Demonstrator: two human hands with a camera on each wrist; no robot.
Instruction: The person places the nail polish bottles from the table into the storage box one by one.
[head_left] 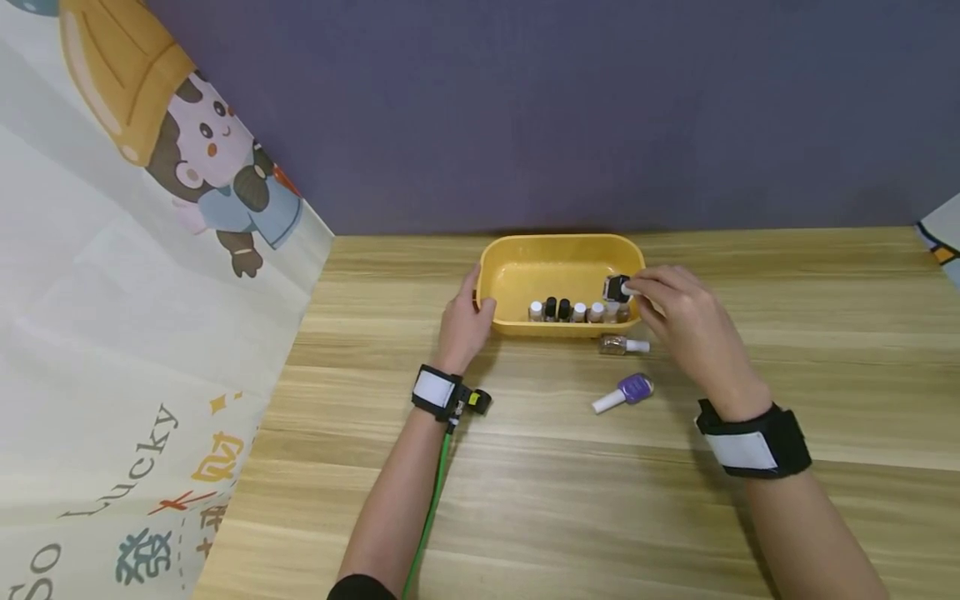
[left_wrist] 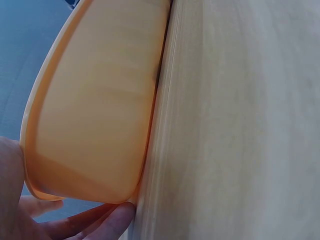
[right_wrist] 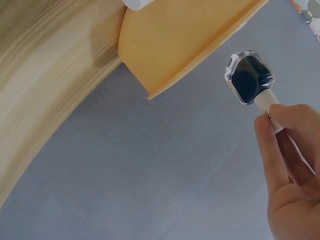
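A yellow tub (head_left: 510, 260) stands on the wooden table, with a row of several small nail polish bottles (head_left: 570, 312) along its near wall. My left hand (head_left: 463, 321) grips the tub's left end; its fingers (left_wrist: 107, 220) curl under the orange-yellow wall (left_wrist: 95, 110). My right hand (head_left: 678, 308) pinches the white cap of a black nail polish bottle (head_left: 617, 288) over the tub's right end. In the right wrist view the black bottle (right_wrist: 248, 78) hangs from my fingertips (right_wrist: 272, 135), beside the tub's rim (right_wrist: 190, 40).
Two bottles lie on the table in front of the tub: a glittery one with a white cap (head_left: 622, 344) and a purple one (head_left: 626, 392). A printed cartoon cloth (head_left: 135, 317) covers the left side. A blue-grey wall (head_left: 525, 108) stands behind.
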